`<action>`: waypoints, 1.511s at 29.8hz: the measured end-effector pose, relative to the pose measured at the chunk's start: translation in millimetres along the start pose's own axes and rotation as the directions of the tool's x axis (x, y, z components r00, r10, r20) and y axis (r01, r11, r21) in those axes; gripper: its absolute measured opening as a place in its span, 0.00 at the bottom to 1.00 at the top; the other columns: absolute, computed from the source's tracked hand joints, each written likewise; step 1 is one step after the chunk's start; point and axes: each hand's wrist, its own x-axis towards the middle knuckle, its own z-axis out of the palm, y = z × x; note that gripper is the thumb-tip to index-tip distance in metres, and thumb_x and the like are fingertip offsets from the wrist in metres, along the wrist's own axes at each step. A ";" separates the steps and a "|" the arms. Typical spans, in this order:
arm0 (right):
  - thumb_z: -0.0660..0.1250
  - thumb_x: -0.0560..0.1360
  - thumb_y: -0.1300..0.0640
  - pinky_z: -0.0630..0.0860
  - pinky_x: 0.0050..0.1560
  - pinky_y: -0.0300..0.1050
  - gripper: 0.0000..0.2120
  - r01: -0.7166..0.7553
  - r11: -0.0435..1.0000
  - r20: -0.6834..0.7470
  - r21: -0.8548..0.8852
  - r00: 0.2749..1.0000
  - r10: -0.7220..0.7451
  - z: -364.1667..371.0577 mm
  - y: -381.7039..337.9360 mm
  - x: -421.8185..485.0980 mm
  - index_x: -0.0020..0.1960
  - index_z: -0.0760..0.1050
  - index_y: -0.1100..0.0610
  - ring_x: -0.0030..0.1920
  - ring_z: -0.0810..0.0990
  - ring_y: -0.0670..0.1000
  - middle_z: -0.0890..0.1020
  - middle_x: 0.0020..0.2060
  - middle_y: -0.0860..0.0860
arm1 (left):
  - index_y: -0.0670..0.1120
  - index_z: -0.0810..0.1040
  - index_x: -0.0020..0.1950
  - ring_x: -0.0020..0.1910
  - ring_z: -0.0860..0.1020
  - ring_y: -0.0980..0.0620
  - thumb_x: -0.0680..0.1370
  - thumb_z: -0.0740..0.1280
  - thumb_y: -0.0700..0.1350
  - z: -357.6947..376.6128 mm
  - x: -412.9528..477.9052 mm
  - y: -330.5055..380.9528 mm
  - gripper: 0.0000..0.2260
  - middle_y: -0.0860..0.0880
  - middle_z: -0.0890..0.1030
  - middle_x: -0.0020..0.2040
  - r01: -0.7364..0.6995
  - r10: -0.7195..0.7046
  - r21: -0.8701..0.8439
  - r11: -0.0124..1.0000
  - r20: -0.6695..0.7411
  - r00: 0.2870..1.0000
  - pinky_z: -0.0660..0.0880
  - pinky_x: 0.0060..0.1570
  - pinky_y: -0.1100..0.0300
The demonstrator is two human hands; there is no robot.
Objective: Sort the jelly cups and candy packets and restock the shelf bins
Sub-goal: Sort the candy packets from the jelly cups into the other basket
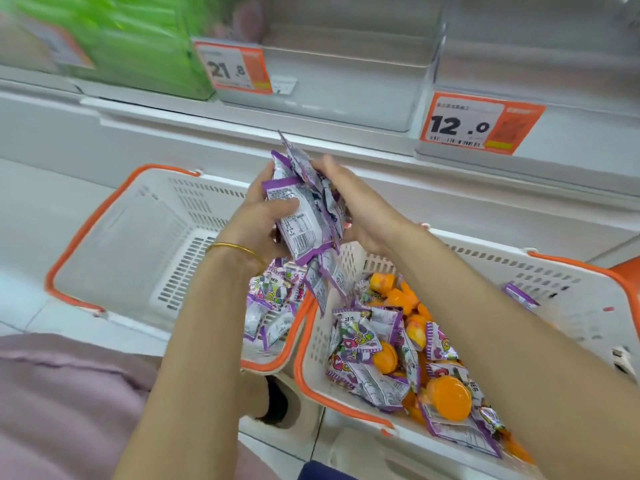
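**A:** Where are the candy packets right now?

**B:** A bunch of candy packets (304,216), purple and white, sits dead centre, clasped between both hands. The left hand (263,220) has its grip curled round the bunch from 9 o'clock, thumb across the front packet. The right hand (360,209) closes its grip on the bunch from 3 o'clock, though its fingertips are hidden behind the packets. A few packets dangle from the bottom of the bunch.

**A:** And the baskets?

**B:** There are 2, both white with orange rims. The left basket (138,244) at 9 o'clock holds only a small pile of purple packets (273,306) in its near right corner. The right basket (571,306) at 4 o'clock holds mixed packets (363,337) and orange jelly cups (450,398).

**A:** The shelf?

**B:** At 12 o'clock is a clear shelf bin (332,91) with a 21.8 price tag (233,67). At 2 o'clock a second bin (554,46) carries a 12.0 tag (479,123). Green packs (138,39) stand at 11 o'clock. A gold bangle (239,249) circles the left wrist.
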 end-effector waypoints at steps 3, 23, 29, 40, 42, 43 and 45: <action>0.49 0.81 0.40 0.79 0.45 0.43 0.22 0.023 0.999 0.059 0.032 0.998 -0.024 35.5 1.4 27.1 0.68 0.69 0.48 0.52 0.79 0.45 0.79 0.58 0.47 | 0.56 0.69 0.65 0.34 0.82 0.57 0.77 0.56 0.29 -27.1 3.5 8.0 0.26 0.53 0.82 0.44 -0.087 0.090 0.035 0.996 -0.093 0.992 0.77 0.29 0.61; 0.60 0.81 0.56 0.79 0.49 0.52 0.15 -0.415 0.904 -0.330 -0.102 0.871 0.363 -127.1 150.0 -51.2 0.66 0.69 0.55 0.56 0.78 0.56 0.75 0.62 0.56 | 0.46 0.67 0.71 0.68 0.67 0.45 0.77 0.65 0.42 45.3 54.5 -156.5 0.22 0.44 0.68 0.70 -0.361 0.021 0.881 0.306 0.373 0.928 0.64 0.67 0.55; 0.66 0.77 0.50 0.72 0.59 0.55 0.20 -0.446 0.611 -0.346 -0.654 0.895 0.283 -120.8 200.8 -69.5 0.65 0.71 0.58 0.59 0.74 0.57 0.75 0.61 0.57 | 0.55 0.46 0.77 0.73 0.55 0.37 0.76 0.68 0.46 28.2 53.8 -218.8 0.38 0.40 0.46 0.77 -0.309 -0.423 0.934 -0.180 0.210 0.882 0.62 0.70 0.46; 0.71 0.73 0.50 0.71 0.61 0.52 0.15 -0.324 0.253 -0.256 -0.912 0.929 0.267 -99.4 217.2 -88.0 0.54 0.72 0.57 0.70 0.60 0.58 0.61 0.72 0.54 | 0.59 0.38 0.76 0.63 0.73 0.39 0.73 0.72 0.42 33.9 63.3 -222.8 0.47 0.40 0.44 0.77 -0.279 -0.481 0.958 -0.072 0.212 0.851 0.73 0.60 0.49; 0.71 0.72 0.50 0.68 0.63 0.52 0.13 -0.350 0.332 -0.257 -0.876 0.921 0.293 -111.1 210.8 -91.0 0.45 0.71 0.56 0.70 0.62 0.58 0.64 0.71 0.54 | 0.59 0.41 0.76 0.65 0.72 0.40 0.73 0.73 0.42 36.3 64.4 -222.5 0.47 0.39 0.45 0.77 -0.268 -0.486 0.963 -0.019 0.225 0.844 0.72 0.61 0.51; 0.72 0.72 0.49 0.68 0.63 0.51 0.12 -0.369 0.356 -0.276 -0.859 0.918 0.285 -115.8 206.8 -91.9 0.44 0.73 0.56 0.69 0.63 0.58 0.64 0.71 0.54 | 0.58 0.42 0.77 0.66 0.71 0.40 0.73 0.73 0.43 36.5 64.2 -222.2 0.46 0.38 0.46 0.76 -0.251 -0.485 0.968 0.001 0.220 0.847 0.71 0.62 0.52; 0.71 0.72 0.48 0.67 0.65 0.52 0.11 -0.423 0.359 -0.365 -0.832 0.905 0.219 -129.8 200.1 -96.0 0.48 0.77 0.54 0.69 0.62 0.58 0.64 0.71 0.53 | 0.58 0.45 0.77 0.67 0.69 0.39 0.72 0.73 0.44 39.4 64.1 -224.3 0.45 0.39 0.46 0.75 -0.229 -0.480 0.973 0.034 0.217 0.850 0.69 0.65 0.52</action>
